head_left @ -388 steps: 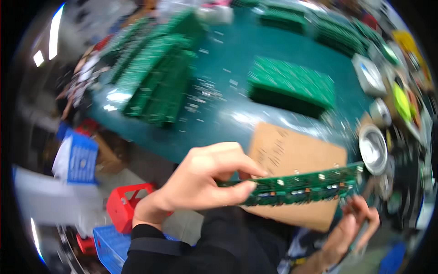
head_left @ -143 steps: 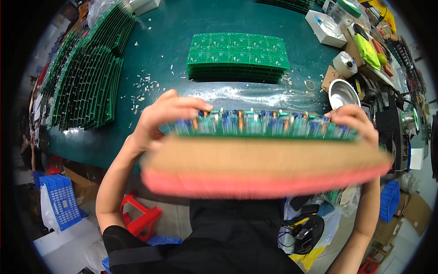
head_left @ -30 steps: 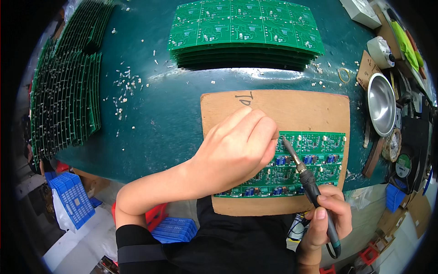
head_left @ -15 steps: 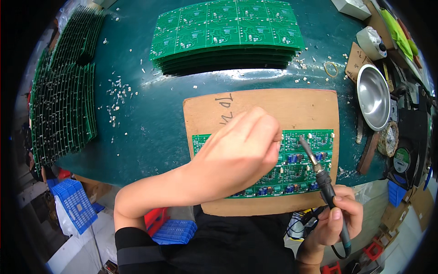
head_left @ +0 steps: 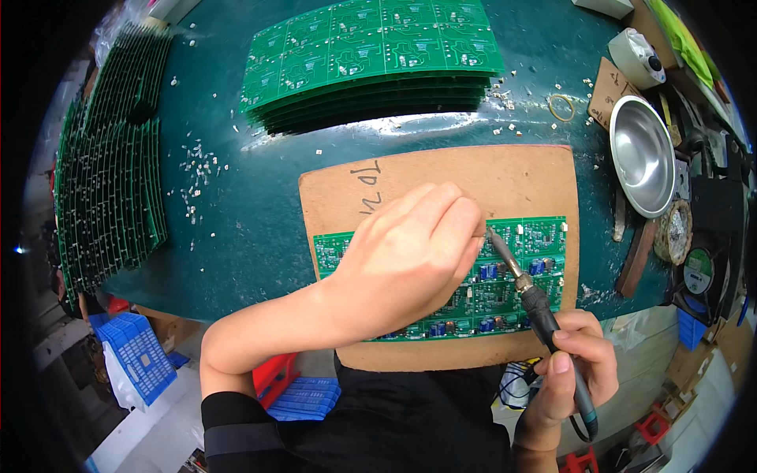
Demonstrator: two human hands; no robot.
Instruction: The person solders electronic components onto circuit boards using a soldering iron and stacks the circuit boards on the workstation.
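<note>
A green circuit board panel [head_left: 544, 236] crowded with small parts, blue capacitors among them, lies on a tan board [head_left: 505, 177]. My left hand [head_left: 410, 260] arches over the panel and covers its left middle. Its fingers are pinched near the panel's far edge; whatever they hold is hidden. In my right hand [head_left: 579, 366] is a soldering iron [head_left: 542, 314] with a dark handle, gripped like a pen. The iron slants up and left, its tip close beside my left fingertips at the top row of the panel. I cannot tell whether the tip touches the panel.
Beyond the tan board stands a stack of green panels [head_left: 371, 47]. More panels [head_left: 110, 205] stand on edge in rows at the left. Tiny loose parts [head_left: 197, 169] are scattered on the green tabletop. A metal bowl [head_left: 643, 158] and a fan [head_left: 698, 272] sit at the right.
The soldering iron's tip has moved left across the panel toward my left fingertips. My left hand stays pinched above the panel. The whole view has shifted slightly.
</note>
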